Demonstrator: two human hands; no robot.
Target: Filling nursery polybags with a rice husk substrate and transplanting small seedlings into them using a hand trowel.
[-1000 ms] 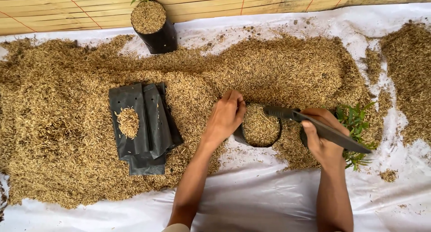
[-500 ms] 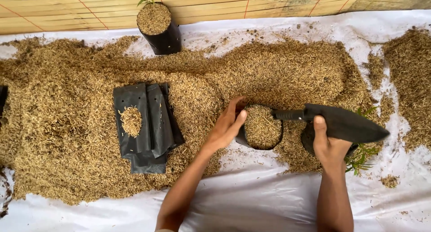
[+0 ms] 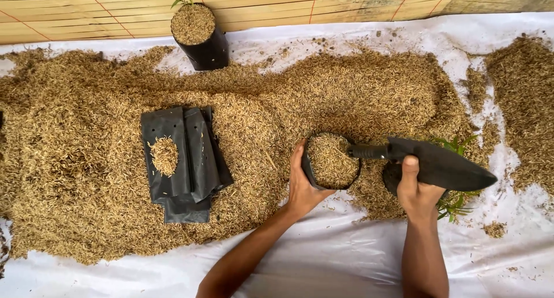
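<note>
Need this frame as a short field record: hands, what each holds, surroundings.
left hand: cupped against the side of the black grow bag, which is full of husk
right hand: grip on the dark trowel, handle end at the bag's rim
under trowel: green seedling, partly hidden
surface: white sheet under a husk pile
nearby: flat empty bags; filled bag with sprout

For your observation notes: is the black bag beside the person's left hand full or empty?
Full. The black bag stands upright, husks level with its rim, left hand cupping its side.

Left hand (image 3: 303,180) cupped (thumb up); right hand (image 3: 416,191) gripping.
</note>
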